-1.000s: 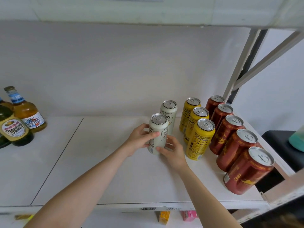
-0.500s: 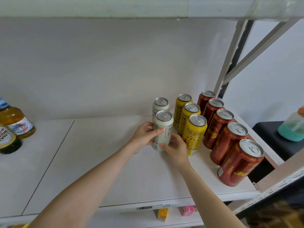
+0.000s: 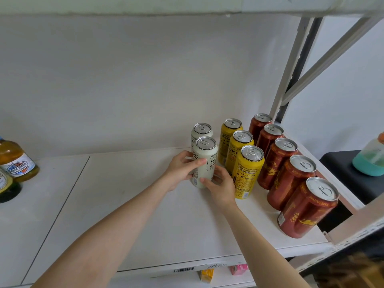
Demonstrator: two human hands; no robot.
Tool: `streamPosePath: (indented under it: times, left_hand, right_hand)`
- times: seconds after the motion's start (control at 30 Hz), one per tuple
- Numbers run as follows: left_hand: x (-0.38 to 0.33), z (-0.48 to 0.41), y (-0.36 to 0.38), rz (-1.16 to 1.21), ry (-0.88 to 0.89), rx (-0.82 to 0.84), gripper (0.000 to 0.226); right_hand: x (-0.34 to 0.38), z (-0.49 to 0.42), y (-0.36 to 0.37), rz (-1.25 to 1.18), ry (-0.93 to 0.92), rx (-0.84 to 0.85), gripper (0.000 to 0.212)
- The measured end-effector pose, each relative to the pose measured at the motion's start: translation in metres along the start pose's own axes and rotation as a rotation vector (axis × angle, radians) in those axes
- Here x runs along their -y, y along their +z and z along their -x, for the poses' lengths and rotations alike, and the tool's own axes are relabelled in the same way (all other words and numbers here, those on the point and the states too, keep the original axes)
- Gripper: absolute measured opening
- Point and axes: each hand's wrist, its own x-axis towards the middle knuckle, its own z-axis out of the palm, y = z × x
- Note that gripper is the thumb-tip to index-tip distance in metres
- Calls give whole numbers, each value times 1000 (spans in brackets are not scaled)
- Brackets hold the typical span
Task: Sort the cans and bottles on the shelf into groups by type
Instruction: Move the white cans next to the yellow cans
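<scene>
A white can [image 3: 204,156] stands upright on the white shelf [image 3: 128,204]. My left hand [image 3: 180,170] wraps its left side and my right hand [image 3: 220,185] holds its lower right. A second white can [image 3: 201,132] stands right behind it. To the right runs a row of three yellow cans [image 3: 248,169], then a row of several red cans [image 3: 291,179] along the shelf's right edge. Two glass bottles [image 3: 15,161] stand at the far left, partly cut off by the frame.
The shelf's metal upright and diagonal brace [image 3: 295,80] rise behind the red cans. A teal-based jug [image 3: 371,161] sits on a dark surface beyond the shelf at right. Small packets [image 3: 207,275] show on the level below.
Both hands have slid the front white can back and right, so it now stands close in front of the other white can and next to the yellow row.
</scene>
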Motion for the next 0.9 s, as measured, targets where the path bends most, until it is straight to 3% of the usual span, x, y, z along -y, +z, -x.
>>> streamPosePath:
  times: [0.2,0.33,0.47,0.67,0.8,0.9]
  left_hand:
    - [2,-4,0,-5,-3,0,38]
    - [1,-3,-1,-11,-3,8,51]
    - [3,-2,-2,-39,6,2,48]
    - [7,8,-12,-237,75,-22,43]
    - [18,20,-26,-409,99,-83,59]
    - [31,33,-39,-624,194,-192,46]
  right_hand:
    - [0,-2,0,-5,11,-5,53]
    - [1,-2,1,-18,22,1,54]
    - [3,1,0,7,18,-1,50]
    - [14,10,-2,160,-8,-21,46]
    - [18,24,-6,323,-40,-16,48]
    - [19,40,-11,525,-103,1,52]
